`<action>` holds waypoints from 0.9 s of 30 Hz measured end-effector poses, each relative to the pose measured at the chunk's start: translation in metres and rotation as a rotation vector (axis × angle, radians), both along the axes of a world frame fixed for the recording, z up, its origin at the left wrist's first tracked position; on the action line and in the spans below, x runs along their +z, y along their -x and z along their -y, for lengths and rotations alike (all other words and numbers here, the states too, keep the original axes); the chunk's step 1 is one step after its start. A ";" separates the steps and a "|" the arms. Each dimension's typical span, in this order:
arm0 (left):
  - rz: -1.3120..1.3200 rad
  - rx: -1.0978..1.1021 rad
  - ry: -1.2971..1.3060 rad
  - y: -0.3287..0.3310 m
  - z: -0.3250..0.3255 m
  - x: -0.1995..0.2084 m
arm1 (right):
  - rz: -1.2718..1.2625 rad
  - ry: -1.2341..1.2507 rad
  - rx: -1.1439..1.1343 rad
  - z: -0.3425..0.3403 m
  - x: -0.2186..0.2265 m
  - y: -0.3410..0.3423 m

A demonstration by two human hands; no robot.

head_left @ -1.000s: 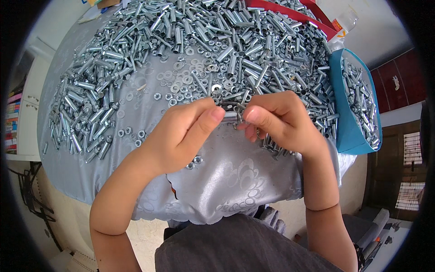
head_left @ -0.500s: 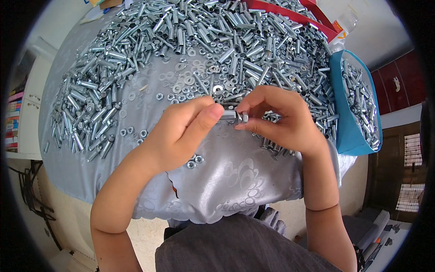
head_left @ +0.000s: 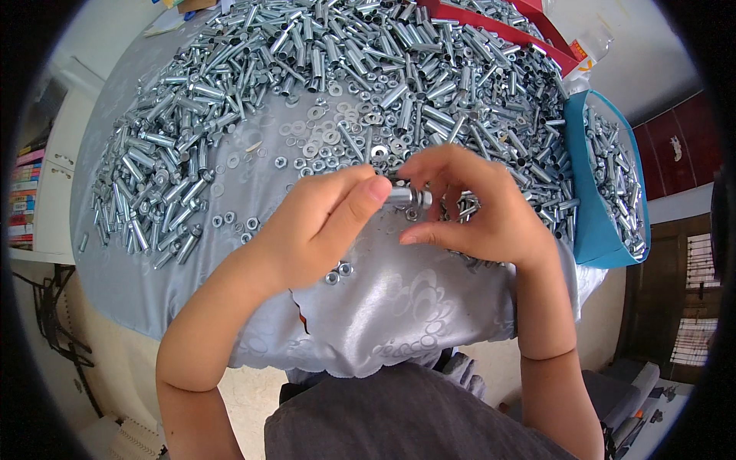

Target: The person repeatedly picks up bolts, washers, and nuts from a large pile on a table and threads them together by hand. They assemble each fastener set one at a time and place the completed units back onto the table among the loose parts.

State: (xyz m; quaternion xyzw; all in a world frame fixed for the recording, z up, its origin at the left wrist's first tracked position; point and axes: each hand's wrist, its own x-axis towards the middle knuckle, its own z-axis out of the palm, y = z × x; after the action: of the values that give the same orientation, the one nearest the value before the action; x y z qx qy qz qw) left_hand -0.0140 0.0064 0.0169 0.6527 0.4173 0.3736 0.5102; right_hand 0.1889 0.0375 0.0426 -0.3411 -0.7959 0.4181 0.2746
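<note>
My left hand (head_left: pixel 310 230) is closed around a silvery sleeve anchor bolt (head_left: pixel 401 196), its thumb pressed along the top. The bolt points to the right, with a nut and what looks like a washer at its exposed end; the rest is hidden in my fist. Around that end my right hand (head_left: pixel 494 211) is spread, thumb below and fingers above, a little blurred. Whether a fingertip brushes the nut is hard to tell. Several loose nuts (head_left: pixel 340 272) lie on the cloth beside my left wrist. Flat washers (head_left: pixel 330 138) and more nuts are scattered beyond my hands.
A large heap of metal sleeves and bolts (head_left: pixel 337 54) covers the far table, with assembled anchors (head_left: pixel 161 176) piled at left. At right stands a blue bin (head_left: pixel 586 230) of anchors; a red tray (head_left: pixel 491 29) sits behind. Grey cloth (head_left: pixel 399 307) drapes the near edge.
My right thumb and fingers have come off the nut and spread apart. The left hand still holds the bolt. The whole view has shifted slightly.
</note>
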 end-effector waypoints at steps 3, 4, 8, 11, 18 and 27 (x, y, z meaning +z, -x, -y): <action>0.011 0.007 0.035 0.003 -0.004 -0.002 | -0.075 -0.163 0.012 -0.004 -0.012 -0.003; 0.016 -0.004 0.030 0.004 -0.005 -0.004 | -0.079 -0.244 0.033 -0.006 -0.015 -0.006; 0.015 0.004 0.046 0.003 -0.005 -0.005 | 0.047 -0.150 0.019 -0.004 -0.007 -0.008; 0.005 0.025 0.051 0.003 -0.004 -0.002 | -0.037 -0.107 -0.062 -0.001 -0.005 0.000; -0.030 -0.044 0.034 0.004 -0.004 0.001 | 0.033 -0.255 0.050 -0.007 -0.010 -0.008; -0.005 -0.007 0.038 0.003 -0.002 -0.001 | 0.003 -0.194 -0.039 -0.001 -0.006 0.002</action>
State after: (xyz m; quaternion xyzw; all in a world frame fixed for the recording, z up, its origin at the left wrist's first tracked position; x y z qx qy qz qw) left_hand -0.0170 0.0085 0.0154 0.6453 0.4234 0.3620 0.5227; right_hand 0.1873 0.0386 0.0371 -0.3289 -0.8263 0.3332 0.3132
